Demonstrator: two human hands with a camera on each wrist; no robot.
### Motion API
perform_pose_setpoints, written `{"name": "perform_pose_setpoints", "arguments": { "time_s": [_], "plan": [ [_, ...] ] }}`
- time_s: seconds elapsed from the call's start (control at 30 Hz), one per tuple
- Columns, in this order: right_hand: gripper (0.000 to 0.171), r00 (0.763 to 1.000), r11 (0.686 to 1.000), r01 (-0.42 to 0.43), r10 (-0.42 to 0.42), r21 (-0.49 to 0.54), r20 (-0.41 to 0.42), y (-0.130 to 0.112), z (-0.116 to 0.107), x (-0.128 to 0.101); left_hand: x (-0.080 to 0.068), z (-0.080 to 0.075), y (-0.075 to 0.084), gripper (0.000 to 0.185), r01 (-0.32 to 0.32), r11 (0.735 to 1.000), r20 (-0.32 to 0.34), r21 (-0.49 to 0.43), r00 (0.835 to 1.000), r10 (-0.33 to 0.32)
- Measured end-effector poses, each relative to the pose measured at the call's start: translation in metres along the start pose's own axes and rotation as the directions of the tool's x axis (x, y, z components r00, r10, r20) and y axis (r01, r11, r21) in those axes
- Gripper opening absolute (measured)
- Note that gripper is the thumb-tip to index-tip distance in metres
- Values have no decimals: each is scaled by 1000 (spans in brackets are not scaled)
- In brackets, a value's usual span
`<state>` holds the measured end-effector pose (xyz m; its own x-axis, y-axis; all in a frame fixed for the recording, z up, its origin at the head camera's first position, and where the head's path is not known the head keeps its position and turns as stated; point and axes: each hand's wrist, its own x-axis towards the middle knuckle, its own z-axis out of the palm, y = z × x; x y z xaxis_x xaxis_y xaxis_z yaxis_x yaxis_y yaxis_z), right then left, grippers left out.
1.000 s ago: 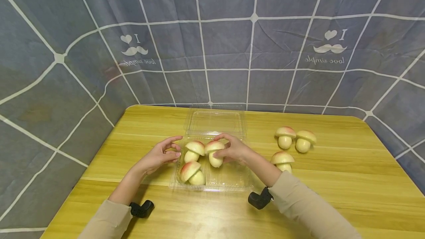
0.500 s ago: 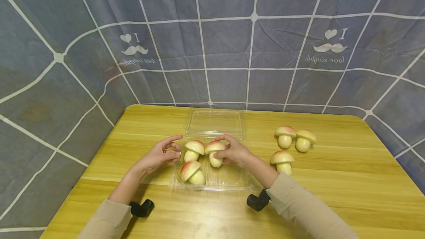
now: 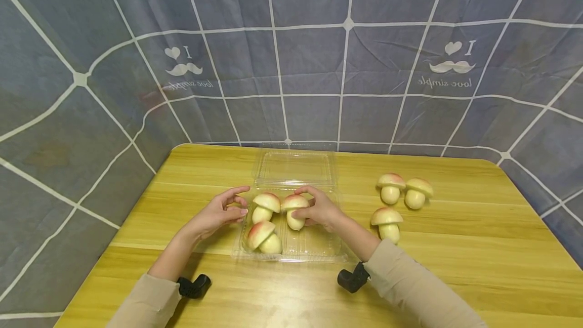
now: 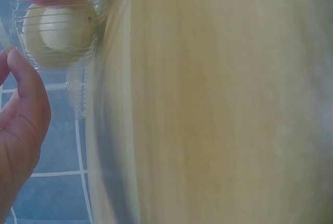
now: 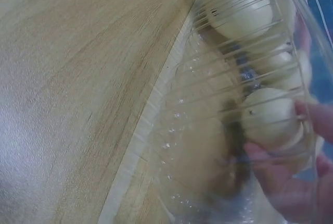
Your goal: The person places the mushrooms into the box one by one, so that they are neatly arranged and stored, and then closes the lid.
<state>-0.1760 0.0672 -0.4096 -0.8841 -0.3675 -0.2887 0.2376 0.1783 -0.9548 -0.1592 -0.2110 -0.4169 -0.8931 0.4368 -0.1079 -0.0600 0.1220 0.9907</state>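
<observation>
A clear plastic clamshell box [image 3: 314,244] lies on the table with its lid [image 3: 296,167] folded back. Inside its left part are two cream toy mushrooms with pink-tinged caps, a rear one [image 3: 263,212] and a front one [image 3: 271,243]. My right hand [image 3: 322,210] grips a third toy mushroom [image 3: 293,200] by its right side, just right of the rear one; thumb and fingers lie around it. In the right wrist view, that mushroom [image 5: 270,117] shows through the box wall. My left hand [image 3: 219,216], fingers loosely bent, is at the box's left edge and holds nothing.
On the table's right side stand three more toy mushrooms: a back left one [image 3: 390,189], a back right one [image 3: 417,194] and a nearer one [image 3: 387,224] beside my right forearm. A grey checked curtain [image 3: 314,65] hangs behind the wooden table [image 3: 282,297].
My right forearm has shifted slightly left, showing more of the nearest loose mushroom. The right hand keeps its grip on the mushroom in the box, and the left hand is practically still.
</observation>
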Motion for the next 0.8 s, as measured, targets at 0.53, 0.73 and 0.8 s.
{"name": "perform_pose_setpoints", "arguments": {
  "time_s": [0.53,0.73,0.8],
  "plan": [
    [53,997,998,63,-63,-9,-33,3,3,-2,0,0,0,65,-1,1000,-1,-5,1000,1],
    [53,998,999,46,-46,-11,-45,3,3,0,0,-1,-1,65,-4,1000,1,-6,1000,4],
    [53,998,999,37,-38,-13,-47,3,3,0,0,-1,-2,65,-5,1000,2,-7,1000,5]
  ]
}}
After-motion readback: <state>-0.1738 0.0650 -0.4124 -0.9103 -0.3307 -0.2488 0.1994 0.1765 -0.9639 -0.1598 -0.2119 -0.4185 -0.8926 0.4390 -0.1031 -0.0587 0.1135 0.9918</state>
